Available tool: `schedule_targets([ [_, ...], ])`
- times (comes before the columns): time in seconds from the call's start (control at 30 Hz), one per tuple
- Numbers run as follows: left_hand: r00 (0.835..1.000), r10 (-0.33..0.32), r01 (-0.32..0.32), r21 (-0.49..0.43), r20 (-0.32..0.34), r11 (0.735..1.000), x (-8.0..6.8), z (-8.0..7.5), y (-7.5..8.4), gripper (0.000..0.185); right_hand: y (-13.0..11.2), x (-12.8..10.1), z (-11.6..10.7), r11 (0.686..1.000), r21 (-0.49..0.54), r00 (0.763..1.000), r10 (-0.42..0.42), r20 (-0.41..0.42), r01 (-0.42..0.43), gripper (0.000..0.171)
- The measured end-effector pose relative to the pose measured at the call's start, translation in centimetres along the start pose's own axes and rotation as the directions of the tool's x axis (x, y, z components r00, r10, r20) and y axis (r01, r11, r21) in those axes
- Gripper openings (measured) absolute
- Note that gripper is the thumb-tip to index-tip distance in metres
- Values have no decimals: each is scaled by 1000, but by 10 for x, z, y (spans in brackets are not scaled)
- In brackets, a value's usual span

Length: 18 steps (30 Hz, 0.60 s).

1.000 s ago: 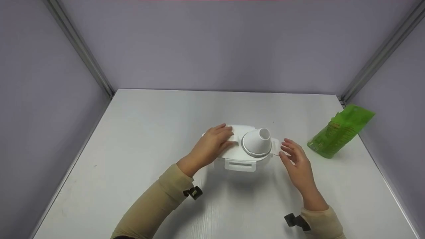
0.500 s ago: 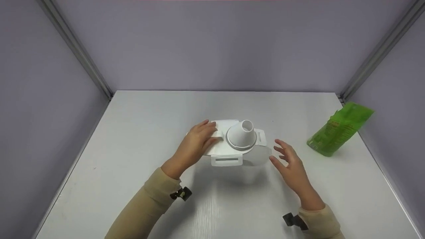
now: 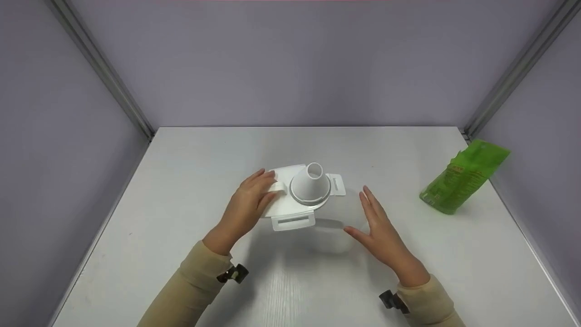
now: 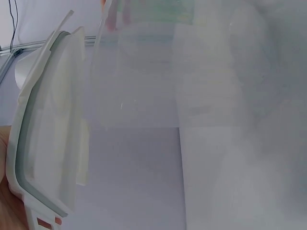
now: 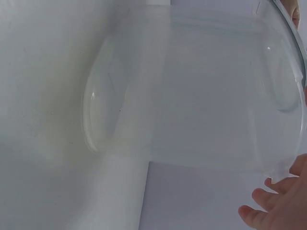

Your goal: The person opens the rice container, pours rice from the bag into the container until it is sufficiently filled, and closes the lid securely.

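Observation:
My left hand [image 3: 247, 202] grips a white plastic lid [image 3: 288, 206] by the small raised handle on its top. A cone-shaped spout [image 3: 312, 184] rises from the lid, and latch flaps stick out from its sides. In the left wrist view the lid [image 4: 48, 120] is tilted, its grey seal showing, apart from a clear plastic container. That container [image 5: 206, 96] fills much of the right wrist view; seen from the head it is faint, below and right of the lid. My right hand [image 3: 383, 234] is beside it, fingers extended and thumb spread, fingertips right at its rim.
A green printed pouch [image 3: 465, 177] is at the table's right side, near the right wall. The white table [image 3: 113, 272] is bounded by pale purple panels [image 3: 290, 63] at the back and both sides.
My left hand has moved left with the lid, exposing more of the clear container. My right hand has shifted left, its fingers straightening. The green pouch stays in place.

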<state>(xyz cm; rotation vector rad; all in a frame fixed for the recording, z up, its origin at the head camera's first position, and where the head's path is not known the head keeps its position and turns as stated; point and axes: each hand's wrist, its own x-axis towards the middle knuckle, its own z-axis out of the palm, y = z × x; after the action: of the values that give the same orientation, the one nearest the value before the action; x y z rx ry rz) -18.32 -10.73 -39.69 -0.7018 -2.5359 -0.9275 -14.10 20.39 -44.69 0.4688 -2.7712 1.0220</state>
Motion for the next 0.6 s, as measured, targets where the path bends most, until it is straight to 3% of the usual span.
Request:
schedule_targets([
  [0.3,998,-23,23,-1,-58,1000,-14,-11,-12,30,-2,0,5,995,-99,999,-23,29,26,86],
  [0.6,995,-44,46,20,-90,999,-20,-22,-19,29,0,1,3,993,-115,998,-12,59,19,85],
])
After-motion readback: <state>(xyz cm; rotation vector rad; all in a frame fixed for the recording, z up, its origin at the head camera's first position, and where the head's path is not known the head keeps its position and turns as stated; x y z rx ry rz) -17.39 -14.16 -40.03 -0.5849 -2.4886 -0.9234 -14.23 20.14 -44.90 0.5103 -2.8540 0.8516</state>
